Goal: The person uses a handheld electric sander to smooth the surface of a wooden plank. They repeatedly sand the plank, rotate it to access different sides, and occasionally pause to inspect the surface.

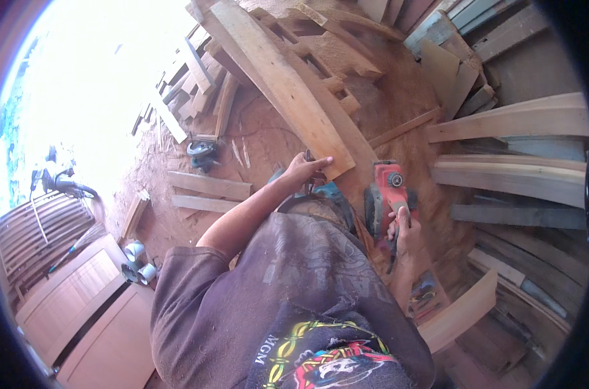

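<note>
A long pale wooden board (pixel 288 91) slants from the top of the view to just in front of my body. At its near end my left hand (pixel 305 170) is closed at the edge, a fingertip on the top face. Something small and dark shows beneath that hand, too hidden to name. To the right, my right hand (pixel 403 235) is wrapped round the rear handle of a red and black electric hand planer (pixel 393 188). The planer is beside the board's near end, close to a second, browner board (pixel 336 117) under the pale one.
Curved planks (pixel 511 175) are stacked along the right. Offcuts (pixel 200 78) lie at the far left, near a circular saw (pixel 202 150) on the sawdust-covered floor. Panelled wood doors (pixel 80 298) and white pipe pieces (pixel 135 259) are at lower left. A motorbike (pixel 61 178) stands beyond.
</note>
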Demonstrator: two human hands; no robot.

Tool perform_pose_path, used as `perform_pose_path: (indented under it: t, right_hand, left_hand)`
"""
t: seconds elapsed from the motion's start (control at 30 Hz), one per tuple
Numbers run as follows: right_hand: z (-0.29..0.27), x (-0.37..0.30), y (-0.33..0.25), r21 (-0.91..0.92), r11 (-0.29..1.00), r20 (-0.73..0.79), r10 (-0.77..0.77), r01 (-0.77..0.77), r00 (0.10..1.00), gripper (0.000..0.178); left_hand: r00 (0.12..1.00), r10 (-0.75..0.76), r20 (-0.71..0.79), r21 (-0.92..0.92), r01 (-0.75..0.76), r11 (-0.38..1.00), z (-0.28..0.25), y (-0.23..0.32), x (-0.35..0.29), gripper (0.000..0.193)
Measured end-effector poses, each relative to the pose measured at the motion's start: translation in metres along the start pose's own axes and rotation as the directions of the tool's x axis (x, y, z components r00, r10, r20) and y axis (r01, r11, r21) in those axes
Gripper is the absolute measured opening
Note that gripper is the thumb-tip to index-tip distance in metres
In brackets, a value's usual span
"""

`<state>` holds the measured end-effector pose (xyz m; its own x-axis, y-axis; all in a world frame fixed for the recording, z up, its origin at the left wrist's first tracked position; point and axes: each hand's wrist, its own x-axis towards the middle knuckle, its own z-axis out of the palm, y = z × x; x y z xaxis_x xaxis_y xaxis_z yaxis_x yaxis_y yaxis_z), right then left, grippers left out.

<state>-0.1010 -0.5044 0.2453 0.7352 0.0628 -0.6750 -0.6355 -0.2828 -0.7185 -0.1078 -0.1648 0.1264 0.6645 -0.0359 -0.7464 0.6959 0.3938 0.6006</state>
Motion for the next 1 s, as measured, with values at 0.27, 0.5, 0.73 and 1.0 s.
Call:
perform_pose_path:
  t: [0.27,0.5,0.73,1.0]
  right_hand:
    - [0.039,0.015,-0.047,-0.678,0.600,-0.116,-0.658,0.425,0.744,0.043]
    - [0.178,0.054,-0.030,-0.454,0.695,0.421,-0.385,0.558,0.821,0.067]
    - [0.183,0.039,-0.024,-0.531,0.444,0.460,-0.565,0.722,0.685,0.066]
    - [0.164,0.023,-0.062,-0.522,0.308,0.488,-0.657,0.796,0.575,0.069]
  left_hand:
    - [0.997,0.065,-0.049,-0.046,-0.068,0.997,-0.024,-0.023,-0.027,0.042]
    - [0.990,-0.028,0.135,-0.066,0.037,0.997,-0.079,-0.039,-0.044,0.045]
    - [0.965,0.144,0.221,-0.216,-0.096,0.972,-0.057,-0.033,-0.054,0.057]
    - [0.935,0.282,0.217,-0.272,-0.220,0.937,-0.040,-0.010,-0.060,0.052]
